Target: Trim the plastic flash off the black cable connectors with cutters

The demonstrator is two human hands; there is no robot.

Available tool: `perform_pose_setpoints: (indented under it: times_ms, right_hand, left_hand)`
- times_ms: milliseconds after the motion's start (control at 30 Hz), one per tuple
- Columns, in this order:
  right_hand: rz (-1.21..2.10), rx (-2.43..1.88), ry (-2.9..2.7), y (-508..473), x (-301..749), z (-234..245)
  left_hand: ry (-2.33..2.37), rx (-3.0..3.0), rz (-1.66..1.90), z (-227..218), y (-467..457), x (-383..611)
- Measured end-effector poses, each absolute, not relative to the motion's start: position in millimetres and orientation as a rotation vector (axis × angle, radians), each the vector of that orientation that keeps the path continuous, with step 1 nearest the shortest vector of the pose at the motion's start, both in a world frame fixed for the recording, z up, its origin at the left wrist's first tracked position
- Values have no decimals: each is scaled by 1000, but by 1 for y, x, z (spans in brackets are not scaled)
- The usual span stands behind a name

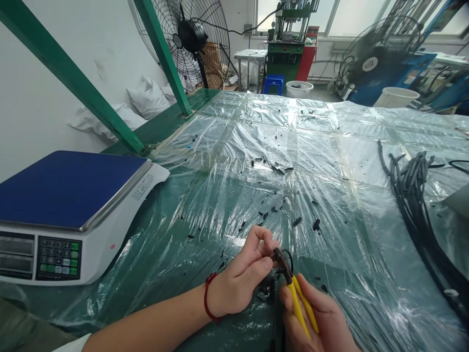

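In the lower middle, my right hand (326, 315) is wrapped round yellow-handled cutting pliers (303, 307). Their dark jaws point up and to the left and meet the fingertips of my left hand (240, 283), which wears a red bracelet. My left hand is closed in a pinch on a thin black cable (290, 257); part of it curves out beside the jaws, and the rest is hidden by fingers. Small black scraps (266, 292) lie on the table just below the pliers. More black offcuts (297, 221) are scattered beyond my hands.
Clear plastic sheeting (220, 195) covers the green table. A blue-topped weighing scale (66, 190) stands at the left. A bundle of black cables (412, 200) lies at the right. Green posts (164, 54) rise at the back left, near a large fan (190, 36).
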State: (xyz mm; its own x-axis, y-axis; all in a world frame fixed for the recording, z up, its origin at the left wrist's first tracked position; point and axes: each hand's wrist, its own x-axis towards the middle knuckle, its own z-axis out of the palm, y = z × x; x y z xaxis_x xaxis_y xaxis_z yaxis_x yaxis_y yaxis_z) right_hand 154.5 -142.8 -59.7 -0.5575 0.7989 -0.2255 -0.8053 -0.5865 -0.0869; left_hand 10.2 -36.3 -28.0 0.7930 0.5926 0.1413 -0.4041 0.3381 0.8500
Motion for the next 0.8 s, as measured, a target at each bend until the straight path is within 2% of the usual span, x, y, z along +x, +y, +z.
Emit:
perform_pose_setpoints:
  times_ms: [533, 633, 800]
  right_hand:
    - [2034, -30, -108, -154, 142, -115]
    - [1959, 17, -94, -151, 151, -103]
    - [1845, 105, 87, -138, 182, -44]
  left_hand:
    - [166, 1230, 729, -23, -35, 10]
    - [190, 1206, 748, -22, -30, 7]
    - [253, 1205, 701, -17, -18, 3]
